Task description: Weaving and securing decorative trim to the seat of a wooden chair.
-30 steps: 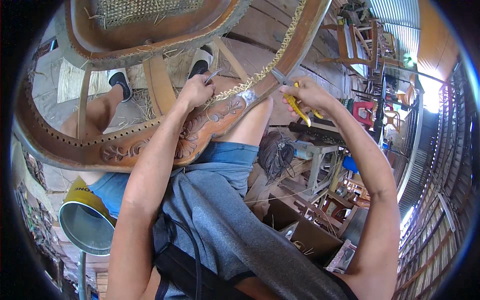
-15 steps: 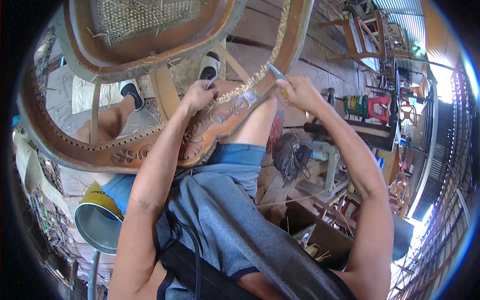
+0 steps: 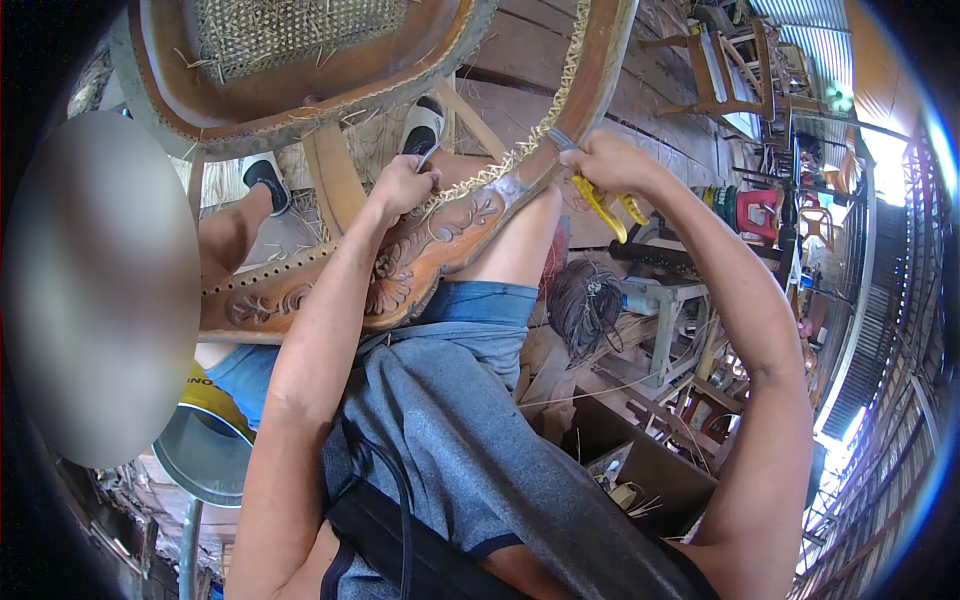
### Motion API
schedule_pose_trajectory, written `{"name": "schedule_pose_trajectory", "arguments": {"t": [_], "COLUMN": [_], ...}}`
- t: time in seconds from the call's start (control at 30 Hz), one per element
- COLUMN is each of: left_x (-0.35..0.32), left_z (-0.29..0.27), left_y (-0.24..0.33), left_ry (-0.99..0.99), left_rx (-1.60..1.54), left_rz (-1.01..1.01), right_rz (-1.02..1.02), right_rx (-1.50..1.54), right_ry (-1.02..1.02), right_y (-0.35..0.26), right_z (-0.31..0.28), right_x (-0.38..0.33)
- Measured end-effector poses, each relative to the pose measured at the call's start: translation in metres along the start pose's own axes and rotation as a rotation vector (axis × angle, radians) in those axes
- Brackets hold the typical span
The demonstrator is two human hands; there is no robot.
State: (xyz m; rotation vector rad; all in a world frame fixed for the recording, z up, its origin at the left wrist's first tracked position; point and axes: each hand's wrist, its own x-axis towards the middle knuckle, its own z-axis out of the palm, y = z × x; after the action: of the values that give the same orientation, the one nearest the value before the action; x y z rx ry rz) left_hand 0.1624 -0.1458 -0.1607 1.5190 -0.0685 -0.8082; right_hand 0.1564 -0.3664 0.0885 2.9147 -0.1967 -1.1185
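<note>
A carved wooden chair frame (image 3: 410, 255) rests across my legs. Drilled holes run along part of its inner edge, and twisted cane loops (image 3: 520, 152) line the rest. My left hand (image 3: 405, 188) is closed around a thin metal tool whose tip (image 3: 428, 155) sticks up beside the cane. Over the frame's right side, my right hand (image 3: 618, 163) grips a pair of pliers (image 3: 600, 207) with yellow handles. The handles hang below the palm, and the metal jaws reach the cane edge. Most of the left tool is hidden in the fingers.
The woven cane panel (image 3: 300, 38) in its curved frame lies ahead. A coil of dark strands (image 3: 585, 310) is right of my knee, near an open box (image 3: 650, 485). A yellow and grey bucket (image 3: 205, 450) stands at the left. A blurred patch covers the far left.
My right hand has shifted slightly up and right, and the pliers' yellow handles now swing out below it. My left hand stays almost in place. A blurred patch has appeared at left.
</note>
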Motion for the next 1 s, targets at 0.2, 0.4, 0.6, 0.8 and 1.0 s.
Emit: {"name": "schedule_pose_trajectory", "arguments": {"t": [0.2, 0.4, 0.6, 0.8, 1.0], "left_x": [-0.014, -0.009, 0.007, -0.014, -0.026], "left_z": [-0.004, -0.010, 0.000, -0.029, -0.033], "left_y": [0.013, -0.003, 0.004, 0.058, 0.084], "left_ry": [0.002, 0.017, 0.054, 0.001, 0.081], "left_rx": [-0.063, -0.002, -0.025, -0.204, -0.147], "left_rz": [-0.022, 0.014, 0.180, -0.002, 0.040], "right_rz": [-0.051, -0.244, -0.177, 0.438, 1.643], "right_rx": [0.204, 0.097, 0.393, 1.841, 1.533], "right_ry": [0.155, 0.416, 0.572, 0.629, 0.910], "right_y": [0.013, 0.007, 0.032, 0.112, 0.214], "right_z": [0.035, 0.052, 0.097, 0.231, 0.513], "right_x": [-0.004, -0.018, -0.064, -0.202, -0.410]}}
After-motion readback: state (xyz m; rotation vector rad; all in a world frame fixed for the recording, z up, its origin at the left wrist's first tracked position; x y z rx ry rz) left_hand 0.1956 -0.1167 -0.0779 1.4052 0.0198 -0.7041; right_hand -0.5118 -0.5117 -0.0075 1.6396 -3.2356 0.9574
